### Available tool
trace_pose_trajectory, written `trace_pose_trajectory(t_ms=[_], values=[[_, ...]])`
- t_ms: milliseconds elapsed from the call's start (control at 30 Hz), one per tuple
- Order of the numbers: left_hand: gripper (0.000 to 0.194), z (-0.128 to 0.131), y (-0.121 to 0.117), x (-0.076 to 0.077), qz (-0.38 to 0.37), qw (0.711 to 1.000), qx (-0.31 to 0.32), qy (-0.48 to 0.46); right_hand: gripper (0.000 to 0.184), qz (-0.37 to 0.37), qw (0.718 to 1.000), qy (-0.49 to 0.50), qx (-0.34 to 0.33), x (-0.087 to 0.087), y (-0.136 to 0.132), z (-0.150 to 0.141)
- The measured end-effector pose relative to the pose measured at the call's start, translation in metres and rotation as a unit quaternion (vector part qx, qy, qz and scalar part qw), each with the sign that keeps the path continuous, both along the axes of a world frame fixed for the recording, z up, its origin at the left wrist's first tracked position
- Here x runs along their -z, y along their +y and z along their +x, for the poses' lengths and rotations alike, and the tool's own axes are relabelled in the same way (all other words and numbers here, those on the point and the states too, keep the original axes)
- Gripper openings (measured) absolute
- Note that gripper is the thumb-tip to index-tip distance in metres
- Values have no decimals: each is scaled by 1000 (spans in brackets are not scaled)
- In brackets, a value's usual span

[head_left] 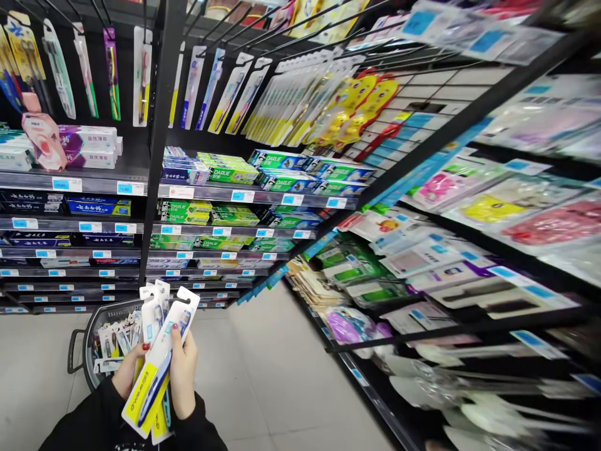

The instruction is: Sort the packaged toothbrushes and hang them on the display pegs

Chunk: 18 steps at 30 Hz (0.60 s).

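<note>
Several flat, white-and-yellow toothbrush packs with clear plastic fronts (153, 379) overlap in a loose fan between the person's two hands, tilted with their hook-holed ends up. The front pack shows a dark-blue-and-white toothbrush. The right hand (184, 369) grips the packs from the right side, its red-nailed thumb laid over the front one. The left hand (126, 374) is closed around their left side, thumb at the edge, its other fingers mostly hidden. Both wrists come out of black sleeves (89, 416).

Just past the left hand, a dark grey, rounded plastic basket (88, 341) stands on the pale grey tiled floor (253, 369), a black loop handle (72, 354) at its left; a jumble of packaged toothbrushes (123, 335) lies inside. Behind it rises a black metal shelf unit (157, 125) with green, blue and white toothpaste boxes (235, 169) and blue price tags. A dense row of white-and-yellow hanging packs (291, 100) fills hooks above the boxes, beside red-and-yellow packages (364, 103). Along the right, a slanting black rack (408, 329) carries bagged goods, many of them blurred.
</note>
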<state>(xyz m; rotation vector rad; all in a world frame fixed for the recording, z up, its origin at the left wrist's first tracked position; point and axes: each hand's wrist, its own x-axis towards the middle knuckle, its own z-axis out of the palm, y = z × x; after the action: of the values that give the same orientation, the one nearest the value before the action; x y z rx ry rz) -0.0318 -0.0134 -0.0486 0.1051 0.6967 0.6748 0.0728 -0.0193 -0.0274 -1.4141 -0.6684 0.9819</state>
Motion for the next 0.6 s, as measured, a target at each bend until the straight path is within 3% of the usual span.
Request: trace_pose_trajectory(t_ms=[133, 367, 500, 600], values=[[44, 1, 2, -5, 8, 1000, -27, -1, 36, 9, 1000, -7, 26, -1, 1, -10], [32, -10, 14, -1, -34, 999, -32, 9, 34, 23, 998, -34, -41, 5, 7, -21], [34, -20, 17, 6, -63, 998, 15, -7, 35, 31, 992, 84, -94, -9, 13, -9], [35, -26, 17, 12, -56, 998, 19, -27, 26, 31, 975, 171, -140, -21, 15, -3]])
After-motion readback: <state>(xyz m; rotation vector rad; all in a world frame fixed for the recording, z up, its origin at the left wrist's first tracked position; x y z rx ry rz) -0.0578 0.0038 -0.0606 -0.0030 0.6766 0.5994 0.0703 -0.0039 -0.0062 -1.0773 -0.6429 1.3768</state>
